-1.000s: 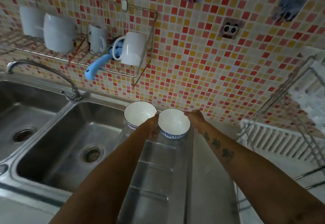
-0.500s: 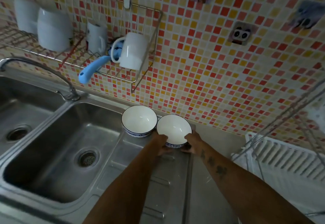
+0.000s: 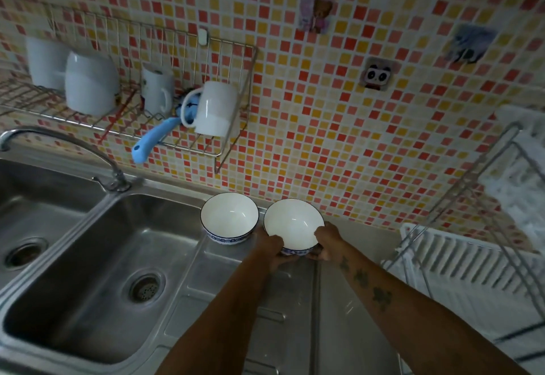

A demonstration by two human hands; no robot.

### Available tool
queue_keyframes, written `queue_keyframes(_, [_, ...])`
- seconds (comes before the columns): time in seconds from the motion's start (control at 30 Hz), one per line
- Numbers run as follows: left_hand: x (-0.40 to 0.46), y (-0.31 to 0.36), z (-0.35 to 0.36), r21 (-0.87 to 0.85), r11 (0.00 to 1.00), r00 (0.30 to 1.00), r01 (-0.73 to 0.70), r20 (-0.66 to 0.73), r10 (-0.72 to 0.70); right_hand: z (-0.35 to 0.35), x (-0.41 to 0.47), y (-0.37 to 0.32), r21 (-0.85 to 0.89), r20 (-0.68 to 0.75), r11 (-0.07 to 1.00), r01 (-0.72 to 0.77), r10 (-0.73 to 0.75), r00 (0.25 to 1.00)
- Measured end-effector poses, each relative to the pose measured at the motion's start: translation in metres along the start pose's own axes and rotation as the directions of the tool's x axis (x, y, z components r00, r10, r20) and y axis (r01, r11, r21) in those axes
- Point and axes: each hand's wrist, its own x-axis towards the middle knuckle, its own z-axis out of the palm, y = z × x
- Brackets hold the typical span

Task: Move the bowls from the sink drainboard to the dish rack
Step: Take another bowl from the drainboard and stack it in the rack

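Steel drainboard (image 3: pixel 236 292) under mosaic tile; left hand (image 3: pixel 272 249) and right hand (image 3: pixel 327 240) both clasped around right bowl (image 3: pixel 292 223); left bowl (image 3: pixel 228 217) alongside.

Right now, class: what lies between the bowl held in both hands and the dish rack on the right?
In the head view, only bare steel counter separates the held bowl from the dish rack; nothing stands there.

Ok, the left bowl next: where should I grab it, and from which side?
Grip the left bowl low on its outer wall, one hand each side, coming from the front. It stands upright and open with a thin rim, and the right bowl, held by the left hand and right hand, crowds its right.
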Motion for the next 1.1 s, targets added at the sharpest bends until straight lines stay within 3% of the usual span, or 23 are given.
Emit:
queue_keyframes(0.13, [-0.026, 0.026, 0.011, -0.214, 0.976, 0.99, 0.043, 0.138, -0.013, -0.018, -0.032, -0.031, 0.029, -0.057, 0.985, 0.172, -0.17, 0.984])
queue_keyframes(0.23, [-0.067, 0.063, 0.026, -0.351, 0.932, 0.944, 0.092, 0.329, 0.031, -0.03, -0.065, -0.06, 0.035, -0.075, 0.955, 0.296, -0.292, 0.953])
queue_keyframes(0.37, [-0.122, 0.11, 0.038, -0.396, 0.914, 0.962, 0.094, 0.274, 0.02, -0.05, -0.134, -0.102, 0.11, -0.058, 0.888, 0.447, -0.443, 0.895])
queue_keyframes(0.5, [-0.174, 0.143, 0.055, -0.317, 0.942, 0.909, 0.108, 0.415, 0.035, -0.075, -0.205, -0.124, 0.153, -0.046, 0.797, 0.584, -0.584, 0.81])
queue_keyframes(0.6, [-0.212, 0.151, 0.071, -0.202, 0.978, 0.799, 0.055, 0.596, 0.078, -0.093, -0.248, -0.127, 0.078, -0.108, 0.726, 0.684, -0.676, 0.729])
queue_keyframes(0.7, [-0.242, 0.147, 0.087, -0.154, 0.988, 0.736, 0.004, 0.669, 0.101, -0.119, -0.284, -0.119, 0.015, -0.203, 0.645, 0.764, -0.746, 0.634])
queue_keyframes(0.93, [-0.293, 0.129, 0.139, -0.078, 0.997, 0.574, 0.007, 0.817, 0.06, -0.197, -0.344, -0.099, -0.044, -0.335, 0.546, 0.837, -0.797, 0.503])
queue_keyframes(1.0, [-0.304, 0.122, 0.156, -0.046, 0.999, 0.542, -0.014, 0.839, 0.046, -0.222, -0.355, -0.092, -0.02, -0.343, 0.538, 0.843, -0.795, 0.5])
queue_keyframes(1.1, [-0.32, 0.111, 0.184, 0.001, 0.997, 0.527, -0.074, 0.849, 0.039, -0.257, -0.366, -0.079, 0.071, -0.308, 0.581, 0.811, -0.76, 0.572])
